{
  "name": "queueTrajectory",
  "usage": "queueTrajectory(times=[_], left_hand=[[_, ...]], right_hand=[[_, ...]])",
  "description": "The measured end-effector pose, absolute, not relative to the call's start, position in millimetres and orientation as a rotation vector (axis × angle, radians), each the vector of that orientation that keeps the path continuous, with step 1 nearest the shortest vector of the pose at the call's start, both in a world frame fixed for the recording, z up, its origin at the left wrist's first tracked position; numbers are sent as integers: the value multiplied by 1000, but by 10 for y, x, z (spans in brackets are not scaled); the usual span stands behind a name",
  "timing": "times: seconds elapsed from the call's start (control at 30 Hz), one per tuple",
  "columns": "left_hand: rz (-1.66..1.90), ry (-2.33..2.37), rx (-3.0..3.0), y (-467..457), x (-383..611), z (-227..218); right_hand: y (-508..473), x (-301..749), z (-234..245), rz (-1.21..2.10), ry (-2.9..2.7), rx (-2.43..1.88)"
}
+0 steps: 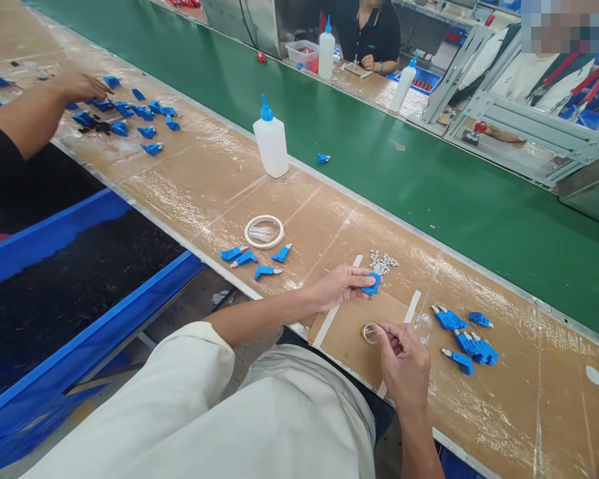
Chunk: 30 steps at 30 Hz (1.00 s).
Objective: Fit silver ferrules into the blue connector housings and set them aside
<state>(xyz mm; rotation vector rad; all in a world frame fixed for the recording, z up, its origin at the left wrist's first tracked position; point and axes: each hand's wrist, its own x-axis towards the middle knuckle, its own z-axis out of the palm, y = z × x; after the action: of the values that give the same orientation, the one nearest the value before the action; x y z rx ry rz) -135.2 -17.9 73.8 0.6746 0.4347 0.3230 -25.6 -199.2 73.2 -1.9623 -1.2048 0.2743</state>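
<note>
My left hand (342,286) pinches a small blue plastic connector (372,286) just above the cardboard worktop (504,399), beside a little heap of small silver metal parts (382,262). My right hand (404,362) hovers lower, fingers curled together near a small clear round dish (370,332); what they hold is too small to make out. A cluster of several blue connectors (466,336) lies to the right of that hand. Three or so more blue connectors (254,259) lie to the left.
A tape roll (264,231) and a white squeeze bottle with a blue cap (271,141) stand further back. The green conveyor belt (429,179) runs behind the worktop. A co-worker's hand (77,85) reaches among blue connectors (124,113) at far left. Other people sit across the belt.
</note>
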Motion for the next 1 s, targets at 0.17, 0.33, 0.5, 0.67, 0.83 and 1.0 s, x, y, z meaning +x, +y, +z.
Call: queueTrajectory(times=[0.17,0.33,0.5,0.67,0.83,1.0], left_hand=[[344,435,694,-172,-1383,735],[313,417,702,-191,-1448,772],[263,410,693,-258,-1503,810],[189,443,649,-339,-1504,782],[113,439,524,-438,-1484,755],[26,416,472,-551,-1469,766]], right_hand=[[-1988,-298,763,213,-1398,-1850],[-2046,-291,840,170,-1526,-1802],[-2113,-302,947,15,-1514,-1739],[-2137,-282,843,165,-1267,-1756],[-2144,-229,791,389,-636,-1637],[-2095,-269,998,317,-531,-1465]])
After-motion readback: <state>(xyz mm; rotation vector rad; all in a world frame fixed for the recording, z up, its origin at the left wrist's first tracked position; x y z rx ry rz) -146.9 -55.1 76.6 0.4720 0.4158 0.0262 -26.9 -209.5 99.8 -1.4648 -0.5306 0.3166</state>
